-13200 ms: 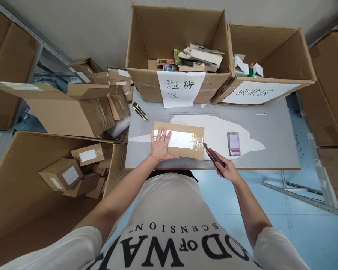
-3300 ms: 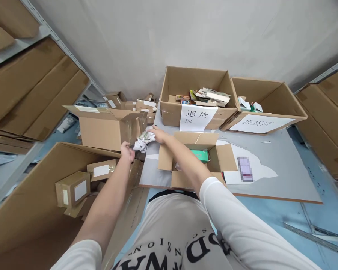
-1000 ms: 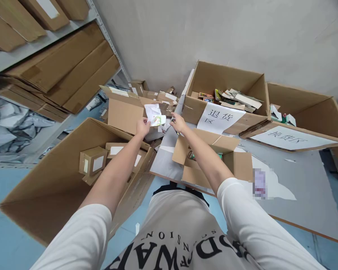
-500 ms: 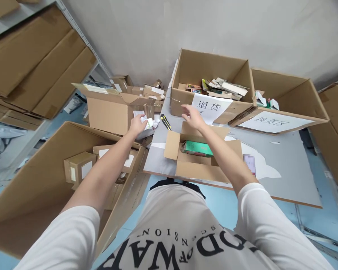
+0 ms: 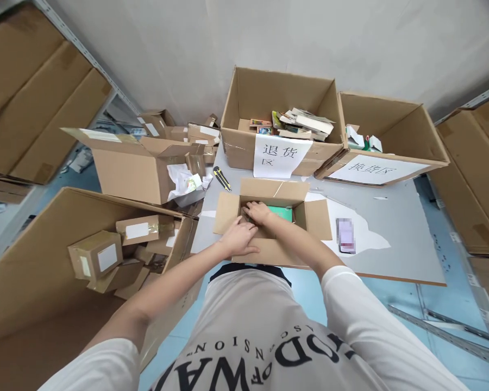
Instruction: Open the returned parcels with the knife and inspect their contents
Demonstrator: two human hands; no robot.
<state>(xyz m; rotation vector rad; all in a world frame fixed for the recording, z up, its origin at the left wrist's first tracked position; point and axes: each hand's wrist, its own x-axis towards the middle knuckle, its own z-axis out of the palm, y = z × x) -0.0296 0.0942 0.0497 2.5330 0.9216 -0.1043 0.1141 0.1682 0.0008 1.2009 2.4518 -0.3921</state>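
An open cardboard carton (image 5: pixel 274 187) stands on the grey table in front of me, its flaps folded outward. Inside, a green box (image 5: pixel 282 213) shows on the right, partly covered by my right arm. My right hand (image 5: pixel 258 213) reaches into the left end of the carton, fingers spread and bent down, the tips partly hidden. Just below it, my left hand (image 5: pixel 240 239) rests over the carton's front left edge, thumb apart from the fingers. I see nothing held in either hand.
Behind stand two large cartons with paper signs (image 5: pixel 283 156), holding books and small boxes. A utility knife (image 5: pixel 221 178) and a phone (image 5: pixel 345 235) lie on the table. Crumpled white paper (image 5: pixel 182 181) is at left, above a big carton of parcels (image 5: pixel 95 254).
My left hand has let go of the white paper and moved right to the carton. My right hand has dropped into it. The green box now shows nearer the carton's right end.
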